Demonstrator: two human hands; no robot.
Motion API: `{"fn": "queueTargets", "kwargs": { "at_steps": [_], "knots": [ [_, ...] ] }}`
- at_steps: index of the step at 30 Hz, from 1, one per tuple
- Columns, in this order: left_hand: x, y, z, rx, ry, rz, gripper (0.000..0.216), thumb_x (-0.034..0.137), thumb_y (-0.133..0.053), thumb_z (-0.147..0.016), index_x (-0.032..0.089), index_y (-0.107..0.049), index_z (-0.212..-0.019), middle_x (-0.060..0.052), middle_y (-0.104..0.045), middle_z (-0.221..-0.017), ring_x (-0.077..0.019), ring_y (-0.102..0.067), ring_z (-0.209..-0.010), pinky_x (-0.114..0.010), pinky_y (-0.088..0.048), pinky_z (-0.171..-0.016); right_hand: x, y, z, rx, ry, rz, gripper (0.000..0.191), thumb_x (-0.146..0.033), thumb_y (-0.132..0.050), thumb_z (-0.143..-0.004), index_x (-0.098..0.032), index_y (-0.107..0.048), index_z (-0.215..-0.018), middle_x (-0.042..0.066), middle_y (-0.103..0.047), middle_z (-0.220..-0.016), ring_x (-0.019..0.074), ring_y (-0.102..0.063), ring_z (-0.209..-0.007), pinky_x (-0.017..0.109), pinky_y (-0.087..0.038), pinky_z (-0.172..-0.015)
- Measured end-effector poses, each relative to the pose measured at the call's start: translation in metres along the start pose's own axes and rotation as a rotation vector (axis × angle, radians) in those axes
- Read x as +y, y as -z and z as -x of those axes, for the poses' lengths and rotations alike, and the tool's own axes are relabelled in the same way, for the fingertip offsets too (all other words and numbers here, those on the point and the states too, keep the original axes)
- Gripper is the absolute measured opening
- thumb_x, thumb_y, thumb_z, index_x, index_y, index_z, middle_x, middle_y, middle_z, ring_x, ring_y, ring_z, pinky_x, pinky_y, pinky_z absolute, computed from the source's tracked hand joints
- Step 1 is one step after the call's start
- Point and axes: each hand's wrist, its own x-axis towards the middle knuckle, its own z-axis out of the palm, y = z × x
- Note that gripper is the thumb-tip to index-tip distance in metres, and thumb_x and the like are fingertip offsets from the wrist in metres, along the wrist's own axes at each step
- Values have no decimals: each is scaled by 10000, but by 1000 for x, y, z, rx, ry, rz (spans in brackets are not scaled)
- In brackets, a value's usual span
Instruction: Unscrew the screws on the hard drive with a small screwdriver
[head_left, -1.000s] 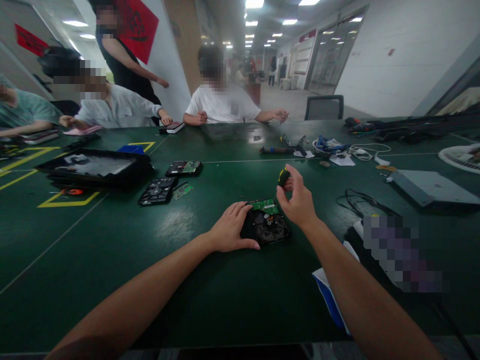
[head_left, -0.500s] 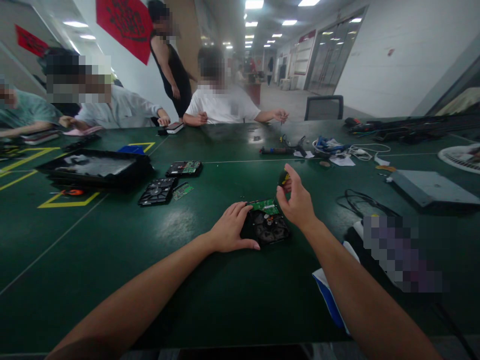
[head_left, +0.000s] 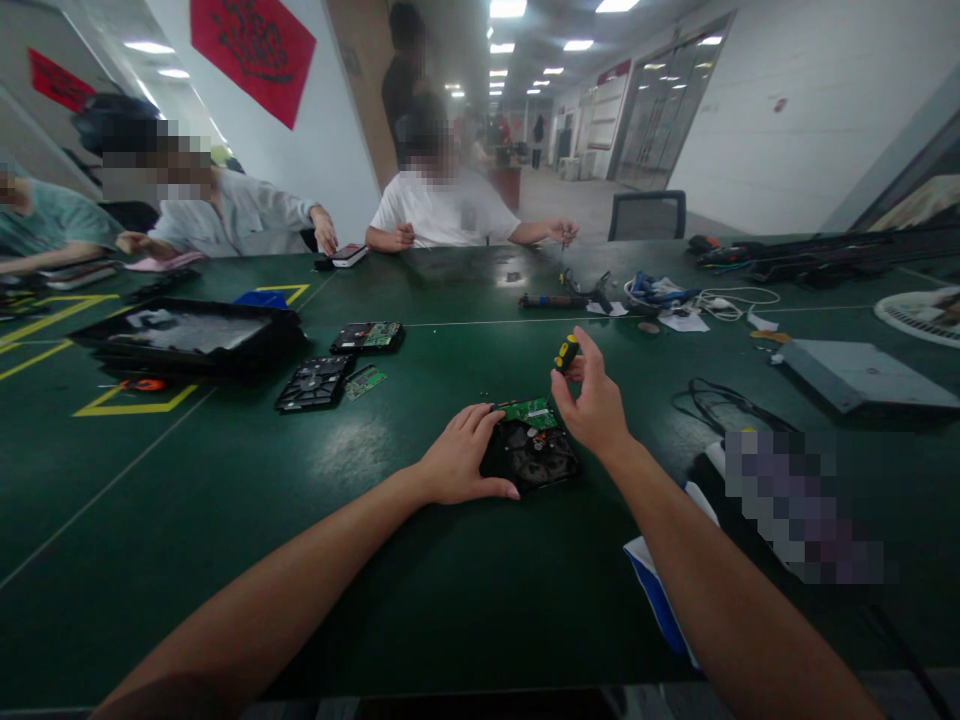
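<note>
A black hard drive (head_left: pixel 534 456) with a green circuit board (head_left: pixel 528 410) on its far end lies on the green table in front of me. My left hand (head_left: pixel 459 456) rests on the drive's left edge, fingers curled over it and thumb along its near side. My right hand (head_left: pixel 592 400) is closed round a small screwdriver with a black and yellow handle (head_left: pixel 566 353), held upright over the drive's right far corner. The screwdriver's tip is hidden behind my fingers.
More drives (head_left: pixel 315 382) and loose boards (head_left: pixel 368 336) lie to the left beside a black tray (head_left: pixel 187 335). Tools and cables (head_left: pixel 660 295) sit at the far right, a grey box (head_left: pixel 862 375) further right. Other people sit along the far edge.
My hands have hardly moved; the right hand has turned the screwdriver slightly. A standing person in the background has walked from left to behind the seated person.
</note>
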Motion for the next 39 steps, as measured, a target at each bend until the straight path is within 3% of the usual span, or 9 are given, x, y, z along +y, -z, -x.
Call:
{"fn": "queueTargets", "kwargs": {
  "at_steps": [6,13,17,25,31,36,39],
  "knots": [
    [1,1,0,11,-12,18,1232,916,-710,-704,189,-321,-1620,-233,-385,-1641,-466,-324,-1542,-668,-301,-1251,-3,2,-1,-10,-21,-14,804,-327,-622,-984,-331,-212,-1675,60,-769,-1068,250,-763,-845,509,-667,-863],
    [1,0,0,9,-4,10,1246,924,-707,-698,185,-315,-1622,-233,-380,-1643,-464,-318,-1545,-668,-300,-1253,-4,4,-3,-19,36,77,783,-331,-632,-972,-355,-263,-1663,103,-711,-1330,254,-753,-880,516,-658,-891],
    [1,0,0,9,-3,14,1235,920,-712,-697,201,-321,-1622,-222,-382,-1645,-464,-321,-1544,-667,-294,-1257,-3,4,-2,-22,26,31,772,-297,-577,-991,-338,-217,-1674,104,-731,-1274,274,-765,-959,534,-647,-937],
    [1,1,0,12,-9,6,1244,923,-709,-698,175,-326,-1614,-237,-385,-1639,-462,-326,-1540,-653,-303,-1259,-5,4,-3,5,23,55,721,-361,-652,-969,-342,-342,-1619,62,-727,-1051,260,-735,-815,521,-675,-813],
    [2,1,0,-1,-2,-6,1256,934,-695,-699,165,-318,-1618,-238,-375,-1644,-462,-319,-1544,-651,-299,-1263,-5,5,-4,-56,30,-1,747,-294,-574,-998,-342,-224,-1655,107,-712,-1286,291,-762,-1004,566,-645,-958],
    [3,3,1,-12,2,-19,1252,941,-678,-708,153,-323,-1614,-243,-374,-1642,-461,-314,-1545,-644,-302,-1264,-5,4,-4,-19,-6,2,721,-319,-639,-974,-309,-317,-1619,68,-736,-1044,252,-746,-852,494,-672,-841],
    [3,3,1,-8,-2,-22,1252,943,-671,-713,149,-318,-1616,-247,-377,-1639,-462,-322,-1540,-646,-305,-1262,-5,5,-5,-20,6,19,698,-326,-646,-974,-299,-352,-1607,61,-722,-1010,244,-732,-837,479,-663,-832]
  ]
}}
